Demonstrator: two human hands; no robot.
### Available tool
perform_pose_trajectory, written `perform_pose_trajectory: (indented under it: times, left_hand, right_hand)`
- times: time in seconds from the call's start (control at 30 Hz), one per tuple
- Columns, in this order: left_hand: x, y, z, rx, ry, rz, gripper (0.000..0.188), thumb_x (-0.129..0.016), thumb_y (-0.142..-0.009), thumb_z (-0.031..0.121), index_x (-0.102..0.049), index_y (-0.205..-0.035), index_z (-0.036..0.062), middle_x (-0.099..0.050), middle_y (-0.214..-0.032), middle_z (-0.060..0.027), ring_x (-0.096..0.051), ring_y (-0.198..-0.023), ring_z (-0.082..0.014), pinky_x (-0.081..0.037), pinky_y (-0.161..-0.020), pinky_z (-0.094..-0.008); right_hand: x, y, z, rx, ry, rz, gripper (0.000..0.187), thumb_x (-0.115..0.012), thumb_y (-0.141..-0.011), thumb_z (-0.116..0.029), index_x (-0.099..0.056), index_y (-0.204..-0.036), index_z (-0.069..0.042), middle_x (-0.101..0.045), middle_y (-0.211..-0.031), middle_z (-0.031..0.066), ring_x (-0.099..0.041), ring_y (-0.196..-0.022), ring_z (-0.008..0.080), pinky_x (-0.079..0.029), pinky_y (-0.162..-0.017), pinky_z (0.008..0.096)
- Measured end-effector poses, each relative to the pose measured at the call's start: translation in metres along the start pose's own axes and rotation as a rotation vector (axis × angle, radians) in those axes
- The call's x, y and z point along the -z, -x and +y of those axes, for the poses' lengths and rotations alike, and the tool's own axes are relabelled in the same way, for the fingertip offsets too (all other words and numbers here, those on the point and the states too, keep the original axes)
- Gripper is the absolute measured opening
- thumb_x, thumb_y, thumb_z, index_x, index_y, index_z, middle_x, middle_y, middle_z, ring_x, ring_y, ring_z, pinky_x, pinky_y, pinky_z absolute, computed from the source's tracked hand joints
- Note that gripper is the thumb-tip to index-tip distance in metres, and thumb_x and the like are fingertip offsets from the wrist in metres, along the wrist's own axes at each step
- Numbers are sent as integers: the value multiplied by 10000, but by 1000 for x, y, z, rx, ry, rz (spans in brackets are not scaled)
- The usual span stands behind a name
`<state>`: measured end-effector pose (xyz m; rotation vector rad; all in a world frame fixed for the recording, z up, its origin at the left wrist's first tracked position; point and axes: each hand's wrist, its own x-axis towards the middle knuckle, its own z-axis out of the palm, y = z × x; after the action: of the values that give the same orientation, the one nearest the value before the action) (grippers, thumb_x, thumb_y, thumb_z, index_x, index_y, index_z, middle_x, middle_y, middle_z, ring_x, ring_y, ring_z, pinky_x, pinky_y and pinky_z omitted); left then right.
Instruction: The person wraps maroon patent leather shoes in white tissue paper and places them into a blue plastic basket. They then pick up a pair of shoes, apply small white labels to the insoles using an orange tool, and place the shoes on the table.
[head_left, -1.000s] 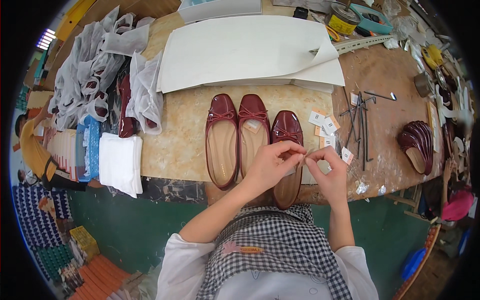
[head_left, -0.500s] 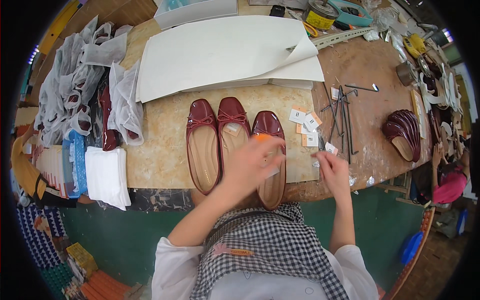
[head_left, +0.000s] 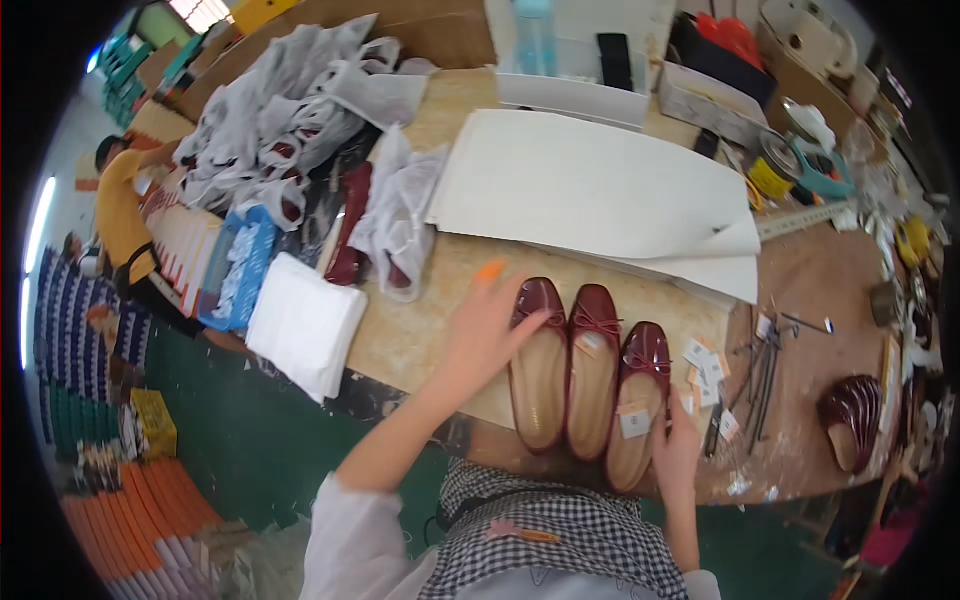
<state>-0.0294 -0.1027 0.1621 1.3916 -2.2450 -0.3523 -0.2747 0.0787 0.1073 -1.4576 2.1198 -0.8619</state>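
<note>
Three burgundy patent ballet flats with small bows lie side by side, toes pointing away: a left flat [head_left: 539, 400], a middle flat [head_left: 592, 400] and a right flat [head_left: 633, 455]. White-and-orange hang tags rest inside the middle and right ones. My left hand [head_left: 478, 335] is open, an orange cover on one fingertip, its thumb over the left flat's bow. At the right flat's outer side, my right hand [head_left: 678, 445] is closed on its rim. Several loose hang tags [head_left: 708, 372] lie just beyond that hand.
White paper sheets [head_left: 600, 190] are stacked behind the shoes. White cloths [head_left: 305, 325], a blue basket [head_left: 240, 265] and plastic-wrapped shoes [head_left: 270, 130] occupy the left. Thin dark rods [head_left: 768, 380] and nested burgundy shoe uppers [head_left: 850, 415] lie at right. A person in yellow [head_left: 125, 205] is at far left.
The view has turned left, so the table appears shifted right. My left hand has moved from the right flat to the left one. My right hand has gone from the tags to the right flat.
</note>
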Motion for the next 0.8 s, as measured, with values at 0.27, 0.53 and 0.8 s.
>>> perform_pose_trajectory:
  times: [0.27,0.53,0.8]
  left_hand:
    - [-123,-177,-3,-92,-238,44,502,-523,-879,389,-452,-1351,233,-388,-1353,-244,-204,-1330,-461,-209,-1024,-639]
    - [-48,-53,117,-627,222,-390,168,-613,-735,223,-636,-731,57,-601,-847,-159,-592,-779,-334,-485,-693,-433]
    - [-35,58,101,-530,725,-86,139,-632,-765,153,-631,-887,86,-578,-1165,-144,-514,-1124,-285,-384,-979,-376]
  right_hand:
    - [14,-2,4,-33,-94,-84,446,-592,-855,-83,-487,-1274,24,-653,-949,189,-641,-722,242,-501,-627,326]
    - [34,-15,-15,-328,-1166,54,592,-561,-874,-122,-328,-1418,-86,-360,-1421,129,-474,-1201,232,-468,-911,337]
    - [43,6,-78,-626,-1229,-180,540,-527,-892,-131,-346,-1393,-40,-443,-1368,128,-482,-1216,232,-411,-1009,355]
